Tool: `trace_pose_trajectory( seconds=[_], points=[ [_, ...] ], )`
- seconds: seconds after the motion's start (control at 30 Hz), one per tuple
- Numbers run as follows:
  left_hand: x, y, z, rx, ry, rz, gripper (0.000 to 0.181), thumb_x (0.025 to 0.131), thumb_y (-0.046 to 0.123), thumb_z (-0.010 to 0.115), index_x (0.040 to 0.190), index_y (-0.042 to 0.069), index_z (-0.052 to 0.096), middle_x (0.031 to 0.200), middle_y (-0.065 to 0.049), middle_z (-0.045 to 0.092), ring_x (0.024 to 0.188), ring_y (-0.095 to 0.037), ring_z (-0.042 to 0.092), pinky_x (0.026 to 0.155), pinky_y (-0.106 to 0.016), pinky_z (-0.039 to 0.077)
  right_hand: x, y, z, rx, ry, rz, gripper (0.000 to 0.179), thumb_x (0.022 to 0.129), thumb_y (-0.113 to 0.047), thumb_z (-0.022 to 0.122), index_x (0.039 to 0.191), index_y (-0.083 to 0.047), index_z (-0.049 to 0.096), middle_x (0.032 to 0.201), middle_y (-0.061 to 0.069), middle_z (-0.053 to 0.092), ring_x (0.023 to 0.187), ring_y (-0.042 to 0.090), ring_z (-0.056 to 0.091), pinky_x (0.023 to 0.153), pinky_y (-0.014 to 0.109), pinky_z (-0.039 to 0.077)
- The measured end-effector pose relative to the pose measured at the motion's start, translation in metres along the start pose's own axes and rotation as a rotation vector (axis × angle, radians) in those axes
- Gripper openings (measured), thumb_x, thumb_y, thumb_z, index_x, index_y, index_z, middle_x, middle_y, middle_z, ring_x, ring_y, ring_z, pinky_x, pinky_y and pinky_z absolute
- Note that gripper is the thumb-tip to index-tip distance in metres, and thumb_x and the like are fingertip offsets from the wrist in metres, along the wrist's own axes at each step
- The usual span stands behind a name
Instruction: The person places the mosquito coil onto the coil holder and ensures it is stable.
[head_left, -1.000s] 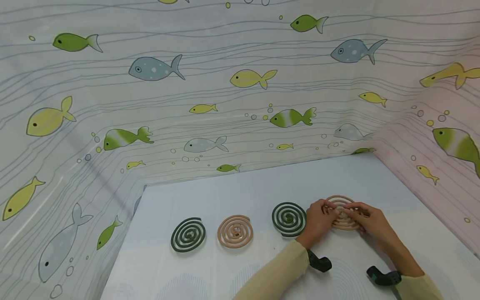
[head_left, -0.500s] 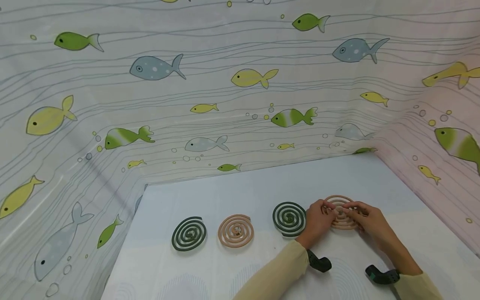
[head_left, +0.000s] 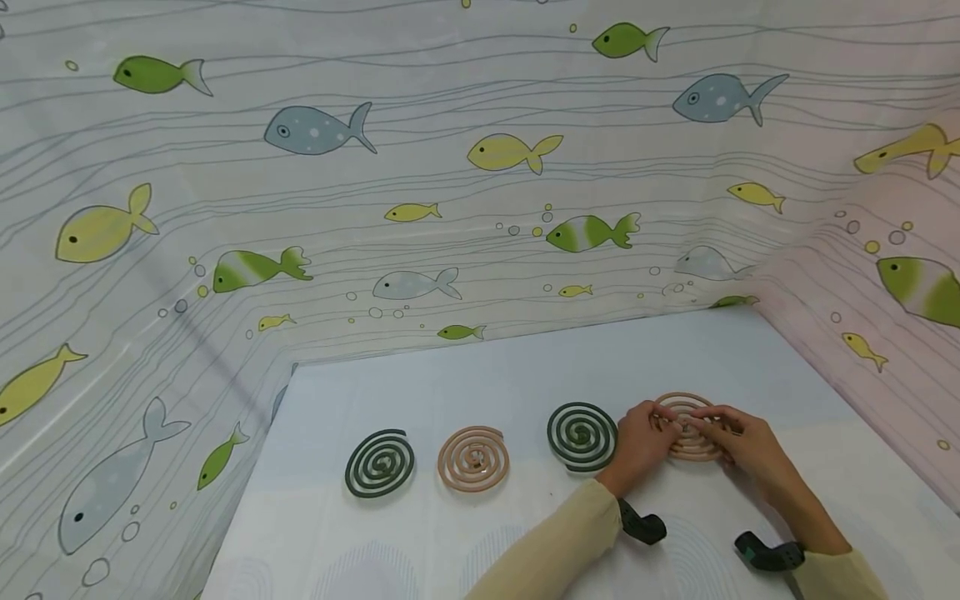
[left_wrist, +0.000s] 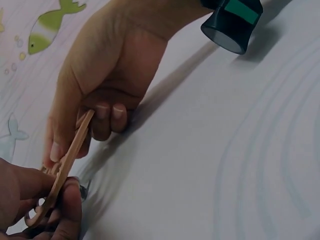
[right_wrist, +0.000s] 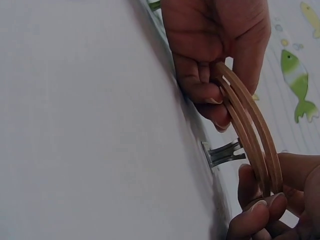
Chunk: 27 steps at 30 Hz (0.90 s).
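Observation:
Both hands grip a tan mosquito coil (right_wrist: pixel 247 125) at the right of the table. In the head view my left hand (head_left: pixel 640 442) pinches the coil's left side, thumb toward its centre. From the opposite side my right hand (head_left: pixel 753 454) holds it with thumb and fingers. Seen edge-on in both wrist views, the coil is tilted and raised off the table. A small metal stand (right_wrist: pixel 225 153) shows at its underside, between the hands. Part of the coil is hidden behind the fingers. Close to the left hand lies a dark green coil (head_left: pixel 575 447).
Farther left on the white table (head_left: pixel 450 383) are another tan coil (head_left: pixel 465 485) and another dark green coil (head_left: pixel 367 489). A fish-patterned cloth wall (head_left: pixel 337 225) rises behind the table and along both sides. Each wrist wears a black camera mount (head_left: pixel 768 554).
The head view has tilted slightly, so the scene shifts a little. Both hands stay on the tan coil, with only small finger movements.

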<state>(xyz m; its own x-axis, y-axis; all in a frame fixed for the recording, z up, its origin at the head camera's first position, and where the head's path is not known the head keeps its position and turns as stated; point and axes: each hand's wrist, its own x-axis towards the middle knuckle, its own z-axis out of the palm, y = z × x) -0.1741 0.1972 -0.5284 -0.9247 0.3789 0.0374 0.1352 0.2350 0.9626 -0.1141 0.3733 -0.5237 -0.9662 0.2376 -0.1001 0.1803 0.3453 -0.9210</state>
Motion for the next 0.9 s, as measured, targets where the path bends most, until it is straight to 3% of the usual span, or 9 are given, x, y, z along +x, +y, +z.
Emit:
trace_pose_trajectory(
  seconds=[0.2,0.53,0.77,0.9],
  points=[
    [0.0012,-0.0003,0.001,0.033,-0.036,0.003,0.006,0.093,0.012,0.072,0.098,0.015,0.071,0.069,0.012,0.055,0.06,0.0,0.048,0.056,-0.017,0.039,-0.0013,0.0013,-0.0022,0.008,-0.018,0.002,0.052,0.1,-0.039,0.068,0.133,0.001,0.06,0.084,-0.001,0.06,0.058,0.013,0.047,0.051,0.032,0.048],
    [-0.0002,0.0029,-0.0003,0.048,-0.035,-0.006,0.007,0.093,0.011,0.073,0.098,0.015,0.07,0.069,0.011,0.054,0.06,0.0,0.047,0.054,-0.018,0.038,0.0004,0.0072,-0.0036,0.028,-0.026,0.003,0.05,0.1,-0.037,0.069,0.132,0.0,0.061,0.081,-0.002,0.055,0.057,0.012,0.046,0.05,0.032,0.047],
    [-0.001,0.003,-0.0007,0.051,-0.024,-0.003,0.008,0.092,0.01,0.073,0.099,0.013,0.07,0.069,0.012,0.054,0.06,0.0,0.047,0.054,-0.017,0.038,0.0001,0.0068,-0.0029,-0.01,-0.03,-0.017,0.05,0.101,-0.037,0.067,0.134,0.001,0.062,0.079,0.0,0.053,0.057,0.011,0.044,0.05,0.03,0.044],
    [0.0001,0.0037,-0.0015,0.118,0.006,0.032,0.01,0.091,0.009,0.074,0.099,0.013,0.071,0.073,0.009,0.055,0.066,0.001,0.045,0.06,-0.016,0.037,-0.0006,0.0058,-0.0026,-0.06,-0.024,-0.045,0.048,0.102,-0.037,0.066,0.132,0.001,0.064,0.08,0.002,0.053,0.058,0.011,0.046,0.051,0.029,0.044]
  ],
)
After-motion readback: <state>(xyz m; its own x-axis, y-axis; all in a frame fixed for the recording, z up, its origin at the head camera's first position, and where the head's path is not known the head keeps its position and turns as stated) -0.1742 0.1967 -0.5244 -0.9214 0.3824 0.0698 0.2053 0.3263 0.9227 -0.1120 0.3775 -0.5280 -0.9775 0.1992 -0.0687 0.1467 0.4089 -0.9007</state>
